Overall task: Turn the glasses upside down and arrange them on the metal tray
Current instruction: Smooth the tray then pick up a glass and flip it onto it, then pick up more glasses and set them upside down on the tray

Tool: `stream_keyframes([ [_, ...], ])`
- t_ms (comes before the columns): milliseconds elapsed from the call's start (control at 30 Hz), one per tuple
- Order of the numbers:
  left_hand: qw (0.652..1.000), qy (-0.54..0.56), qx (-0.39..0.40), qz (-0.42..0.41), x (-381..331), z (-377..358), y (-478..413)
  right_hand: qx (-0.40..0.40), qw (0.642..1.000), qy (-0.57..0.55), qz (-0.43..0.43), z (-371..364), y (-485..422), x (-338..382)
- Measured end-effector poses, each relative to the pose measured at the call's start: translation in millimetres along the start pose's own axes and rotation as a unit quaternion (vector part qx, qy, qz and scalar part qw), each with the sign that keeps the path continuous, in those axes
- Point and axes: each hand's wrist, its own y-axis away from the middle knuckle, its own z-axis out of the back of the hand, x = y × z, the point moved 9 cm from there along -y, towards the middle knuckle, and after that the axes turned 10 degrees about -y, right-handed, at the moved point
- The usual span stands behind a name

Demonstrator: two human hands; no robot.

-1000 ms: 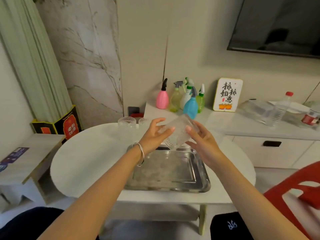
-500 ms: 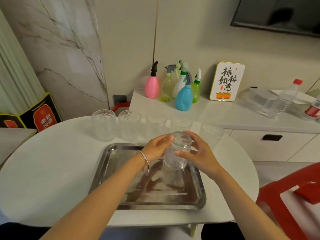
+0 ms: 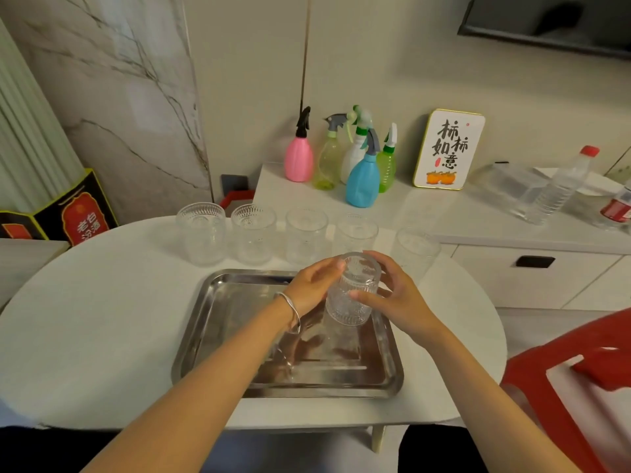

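Both hands cup one ribbed glass [image 3: 353, 291] upside down, left hand [image 3: 312, 286] and right hand [image 3: 397, 293] curled around its sides, forearms reaching over the metal tray [image 3: 218, 322]. Whether its rim touches the tray's far right corner, I can't tell. Five glasses [image 3: 304, 238] line the white table [image 3: 95, 322] behind.

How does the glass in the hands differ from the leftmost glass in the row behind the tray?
The held glass is upside down, base up; the leftmost glass stands upright, mouth up. The held glass is over the metal tray, in the grip of the left hand and right hand; the leftmost glass sits untouched on the white table beyond the tray. Whether the held glass touches the tray is unclear. Both are clear, textured tumblers of similar shape.
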Motion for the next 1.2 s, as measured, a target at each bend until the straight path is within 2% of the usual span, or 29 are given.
stream_keyframes([
  [200, 0.999, 0.002, -0.034, 0.005, -6.6, 11.8, 5.6, -0.015, 1.0, 0.009, -0.013, -3.8, 5.1, 2.1],
  [300, 0.999, -0.006, -0.047, -0.027, -25.5, 40.1, 15.1, -0.059, 0.995, 0.071, 0.026, -0.4, 2.1, 22.5],
  [367, 0.995, -0.02, -0.084, -0.051, -37.3, 76.1, 23.6, -0.068, 0.989, 0.11, 0.065, -9.5, -3.4, 42.0],
  [433, 0.981, -0.026, -0.178, -0.073, -46.1, 127.8, 35.8, -0.053, 0.985, 0.133, 0.101, -31.9, -12.5, 61.0],
  [533, 0.919, -0.032, -0.375, -0.116, -50.9, 211.0, 65.6, -0.001, 0.978, 0.155, 0.143, -82.1, -30.7, 77.6],
  [567, 0.903, -0.055, -0.411, -0.116, -47.7, 230.4, 71.2, 0.016, 0.978, 0.154, 0.141, -99.9, -37.1, 77.2],
  [633, 0.905, -0.105, -0.407, -0.065, -29.6, 254.1, 65.6, 0.041, 0.984, 0.128, 0.12, -130.2, -48.6, 69.3],
  [700, 0.928, -0.147, -0.342, 0.028, 2.8, 261.8, 48.9, 0.053, 0.987, 0.112, 0.101, -152.2, -56.9, 58.4],
  [767, 0.942, -0.147, -0.295, 0.072, 26.5, 262.1, 35.8, 0.057, 0.983, 0.135, 0.108, -167.1, -62.3, 51.7],
  [867, 0.952, -0.124, -0.277, 0.033, 34.6, 260.0, 20.0, 0.048, 0.976, 0.171, 0.125, -176.6, -67.8, 45.2],
  [1033, 0.949, -0.13, -0.286, 0.0, 34.6, 265.4, 14.2, 0.046, 0.976, 0.181, 0.11, -177.5, -72.2, 35.2],
  [1133, 0.937, -0.109, -0.332, 0.003, 28.2, 279.8, 26.2, 0.067, 0.974, 0.191, 0.099, -178.3, -71.5, 36.7],
  [1200, 0.931, -0.039, -0.363, -0.003, 20.0, 289.8, 41.3, 0.072, 0.977, 0.17, 0.109, -177.8, -68.4, 46.2],
])
